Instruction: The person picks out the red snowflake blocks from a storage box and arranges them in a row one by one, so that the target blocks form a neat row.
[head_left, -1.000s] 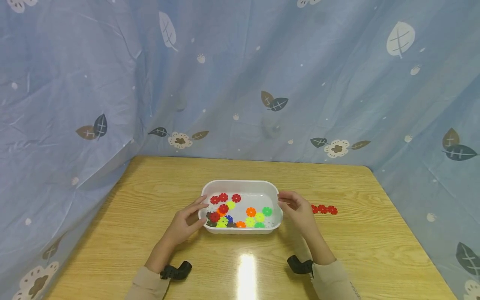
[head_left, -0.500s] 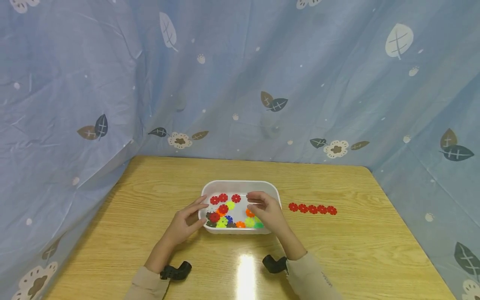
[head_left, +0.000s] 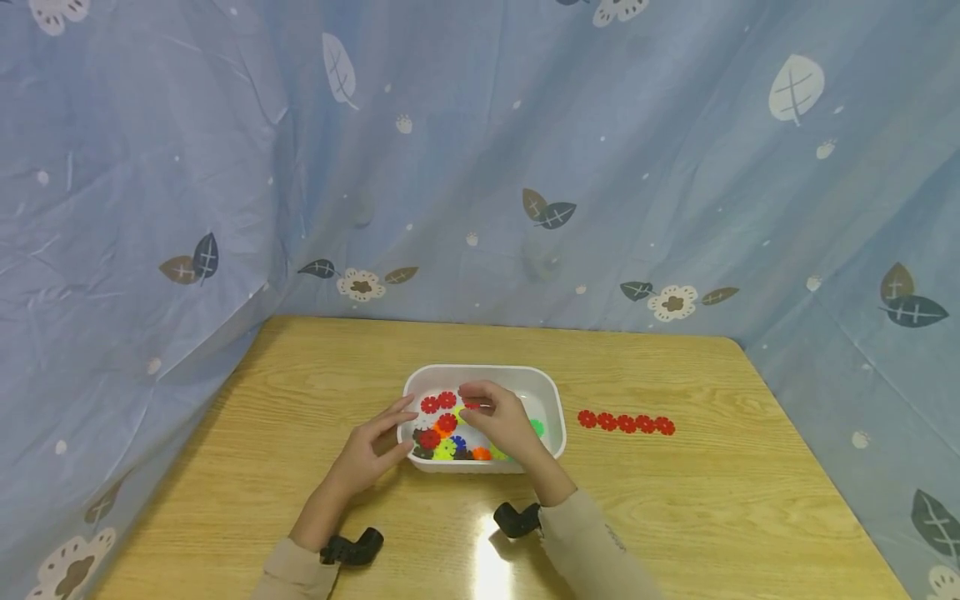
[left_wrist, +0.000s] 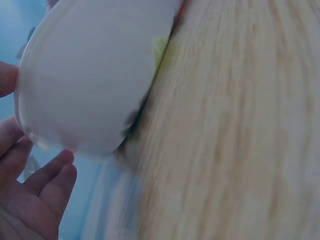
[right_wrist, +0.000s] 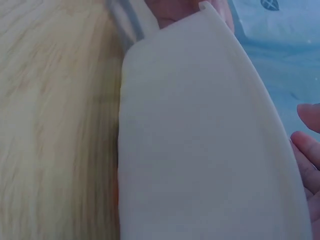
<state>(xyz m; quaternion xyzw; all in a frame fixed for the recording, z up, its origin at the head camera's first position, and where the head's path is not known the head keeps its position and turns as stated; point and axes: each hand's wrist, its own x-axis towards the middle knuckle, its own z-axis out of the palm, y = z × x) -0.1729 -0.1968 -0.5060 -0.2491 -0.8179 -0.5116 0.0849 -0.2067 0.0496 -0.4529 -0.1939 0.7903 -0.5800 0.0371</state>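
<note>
A white plastic tray (head_left: 465, 467) holds flower-shaped interlocking discs in several colours. My left hand (head_left: 363, 454) rests at the tray's left end, its fingers reaching over the rim; the left wrist view has its fingers (left_wrist: 59, 185) spread beside the tray wall. Over the tray's middle hovers my right hand (head_left: 504, 421), thumb and fingers apart, nothing visible between them. Beneath its fingertips a red disc is partly covered. Two more red discs (head_left: 438, 402) lie at the back left inside the tray. The right hand hides several discs.
Several red discs (head_left: 626, 423) lie in a row on the wooden table (head_left: 675, 500), right of the tray. A blue patterned curtain (head_left: 465, 150) hangs behind and along both sides. A green disc (head_left: 537, 427) sits near the tray's right end.
My right hand has moved left, from beside the row of red discs, past the tray's right rim to above its middle. My left hand stays at the tray's left end.
</note>
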